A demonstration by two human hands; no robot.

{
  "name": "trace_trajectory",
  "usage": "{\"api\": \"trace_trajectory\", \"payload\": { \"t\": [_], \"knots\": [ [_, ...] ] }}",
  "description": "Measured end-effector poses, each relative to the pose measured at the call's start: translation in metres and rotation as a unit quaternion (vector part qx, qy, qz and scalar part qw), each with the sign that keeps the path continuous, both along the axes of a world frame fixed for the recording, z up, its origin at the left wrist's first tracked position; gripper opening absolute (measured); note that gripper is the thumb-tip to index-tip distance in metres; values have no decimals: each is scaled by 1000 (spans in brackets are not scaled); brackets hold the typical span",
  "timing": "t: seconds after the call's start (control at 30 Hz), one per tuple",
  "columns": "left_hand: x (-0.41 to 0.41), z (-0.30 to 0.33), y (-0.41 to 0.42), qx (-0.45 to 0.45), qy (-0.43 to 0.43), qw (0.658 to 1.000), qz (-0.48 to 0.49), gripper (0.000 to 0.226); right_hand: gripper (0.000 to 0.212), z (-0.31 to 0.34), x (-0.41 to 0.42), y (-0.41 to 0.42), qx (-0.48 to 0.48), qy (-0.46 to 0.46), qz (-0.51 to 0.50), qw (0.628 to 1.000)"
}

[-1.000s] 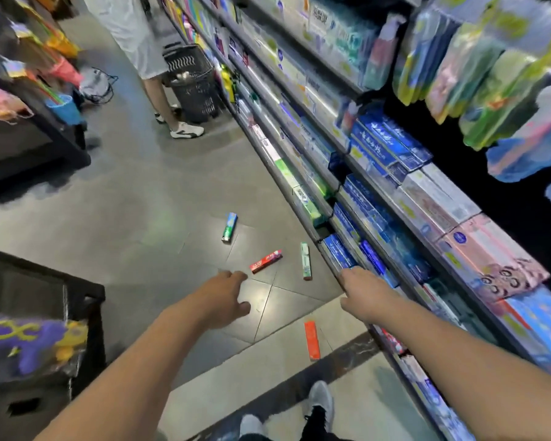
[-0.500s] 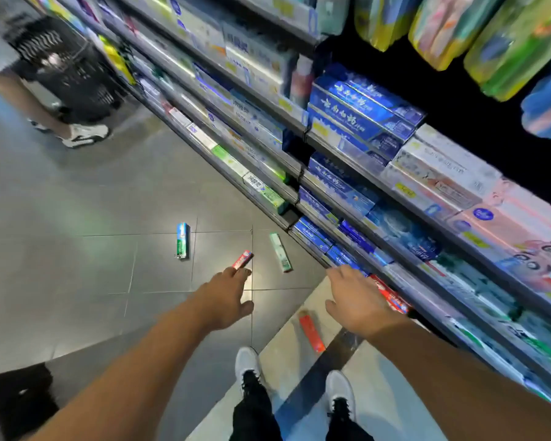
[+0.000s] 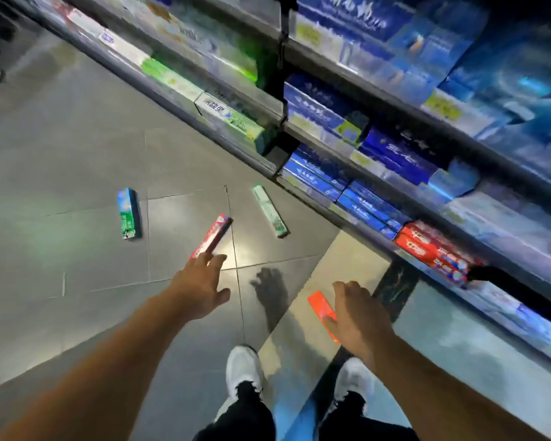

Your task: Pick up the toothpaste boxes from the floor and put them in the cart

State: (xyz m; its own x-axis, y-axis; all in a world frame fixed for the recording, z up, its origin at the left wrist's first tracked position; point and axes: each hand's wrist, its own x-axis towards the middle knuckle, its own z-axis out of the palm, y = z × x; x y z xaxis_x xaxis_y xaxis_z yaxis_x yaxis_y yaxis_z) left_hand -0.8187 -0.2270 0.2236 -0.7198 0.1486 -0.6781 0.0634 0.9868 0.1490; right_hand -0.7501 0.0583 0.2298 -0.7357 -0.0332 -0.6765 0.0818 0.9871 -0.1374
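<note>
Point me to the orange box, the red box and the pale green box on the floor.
orange box (image 3: 319,303): head view, its far uncovered half.
red box (image 3: 213,234): head view, middle of its top face.
pale green box (image 3: 269,210): head view, middle of its top face.

Four toothpaste boxes are seen on the tiled floor (image 3: 61,148): blue-green (image 3: 128,214), red (image 3: 211,237), pale green (image 3: 269,211), orange (image 3: 322,310).

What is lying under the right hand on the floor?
An orange toothpaste box lies on the pale floor tile under the right hand. Its near end is covered by the hand, so contact cannot be judged.
</note>
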Motion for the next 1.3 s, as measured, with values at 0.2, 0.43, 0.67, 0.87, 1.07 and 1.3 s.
{"api": "trace_trajectory", "payload": {
  "t": [0.2,0.43,0.67,0.87,1.07,1.3],
  "knots": [
    [-32,-144,-28,-31,8,999,-5,84,57,-147,19,6,20,3,-9,1000],
    [-76,-257,-48,-38,59,997,20,93,64,-271,24,5,29,-25,-77,996],
    [-99,-309,-54,-72,52,994,59,102,65,-334,32,-7,72,-31,-92,993],
    [-108,-331,-50,-68,104,989,79,78,64,-349,14,-8,77,46,-69,994],
    [-106,-332,-26,-70,85,989,101,45,68,-344,-27,-10,41,82,-101,991],
    [-72,-253,-7,-22,53,993,100,48,66,-261,-50,-11,-41,37,-170,984]
  ]
}}
